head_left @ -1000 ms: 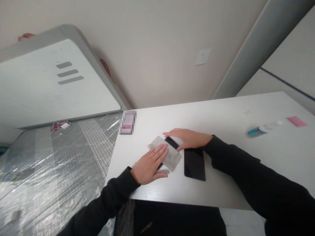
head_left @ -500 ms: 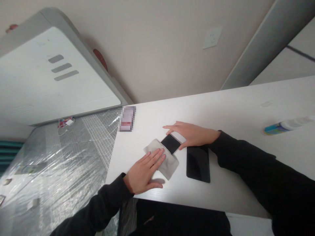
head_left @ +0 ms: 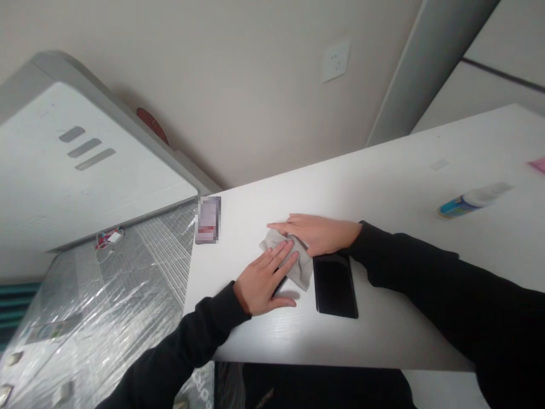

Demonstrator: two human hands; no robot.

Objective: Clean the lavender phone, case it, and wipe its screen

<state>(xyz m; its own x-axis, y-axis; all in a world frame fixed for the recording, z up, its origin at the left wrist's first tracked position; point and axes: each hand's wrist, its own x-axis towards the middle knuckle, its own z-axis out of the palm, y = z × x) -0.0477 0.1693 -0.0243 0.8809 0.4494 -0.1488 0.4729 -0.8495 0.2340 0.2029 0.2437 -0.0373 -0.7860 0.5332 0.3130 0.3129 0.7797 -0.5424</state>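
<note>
A grey cloth [head_left: 300,271] lies crumpled over a dark-screened phone [head_left: 279,286], and only a small dark part of the phone's near end shows. My left hand [head_left: 268,278] lies flat on the cloth, fingers stretched out and thumb apart. At the far end of the phone, my right hand [head_left: 317,232] holds it by its edges; the cloth and hand hide most of that grip. A larger black tablet-like device [head_left: 336,287] rests just right of the cloth, below my right wrist.
A device with a blurred-out screen [head_left: 208,220] lies at the white table's [head_left: 395,187] left edge. A spray bottle [head_left: 470,201] stands to the right. Left of the table is a plastic-wrapped mattress [head_left: 114,307] with a white headboard [head_left: 97,193]. A wall socket [head_left: 336,60] is behind.
My left hand has pushed the cloth up the phone to my right hand, covering the screen and baring the near end. The view has shifted slightly.
</note>
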